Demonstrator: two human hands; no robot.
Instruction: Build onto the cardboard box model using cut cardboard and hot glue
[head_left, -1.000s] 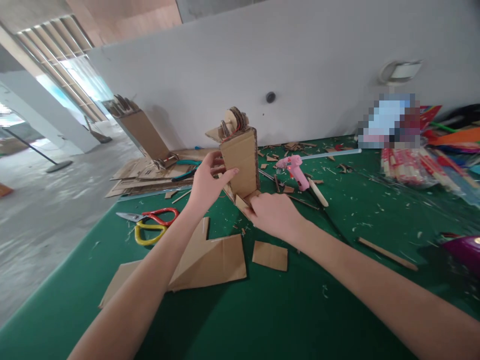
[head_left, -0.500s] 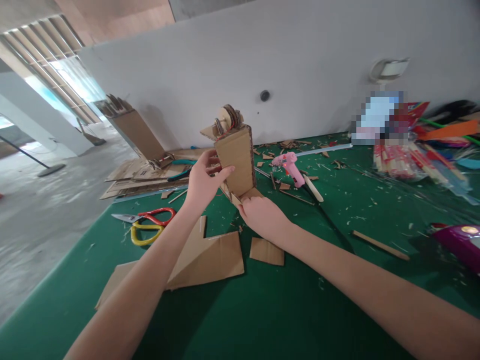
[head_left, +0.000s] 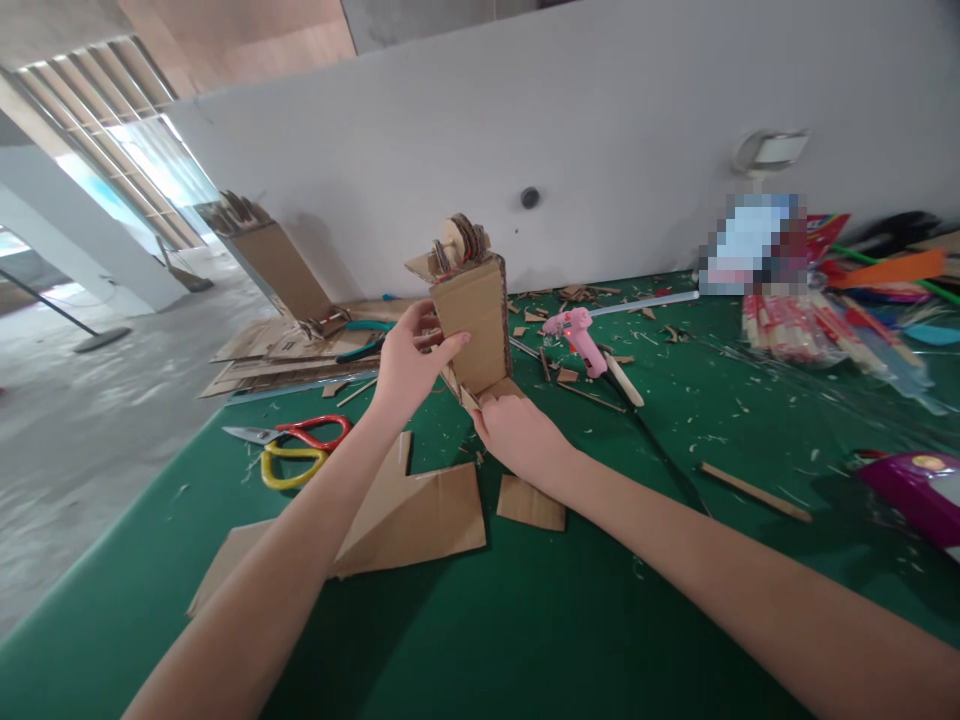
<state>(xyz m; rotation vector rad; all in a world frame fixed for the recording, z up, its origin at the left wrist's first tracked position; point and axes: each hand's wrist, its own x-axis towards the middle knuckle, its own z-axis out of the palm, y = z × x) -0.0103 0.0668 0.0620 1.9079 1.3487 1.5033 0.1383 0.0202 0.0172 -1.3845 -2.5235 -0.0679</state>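
Upright between my hands is a cardboard box model [head_left: 474, 325], with round cardboard discs [head_left: 463, 238] on a stick at its top. My left hand [head_left: 411, 362] grips its left side, thumb across the front face and fingers behind the edge. Low at the front, my right hand [head_left: 521, 428] is closed on the box's bottom flap, its fingertips partly hidden. Under my forearms lie a large cut cardboard sheet [head_left: 427, 520] and a small cardboard piece [head_left: 532, 503]. Scissors [head_left: 300, 448] with red and yellow handles rest left of my left arm.
A pink glue gun [head_left: 583, 342] stands right of the box among cardboard scraps. Teal-handled pliers [head_left: 364, 340] lie on stacked cardboard at the left, near another tall cardboard box [head_left: 281, 262]. A wooden strip [head_left: 754, 491] and a purple device [head_left: 911, 490] are at the right.
The view has shifted very slightly. Both hands keep the same hold on the cardboard box model, with no other clear movement.
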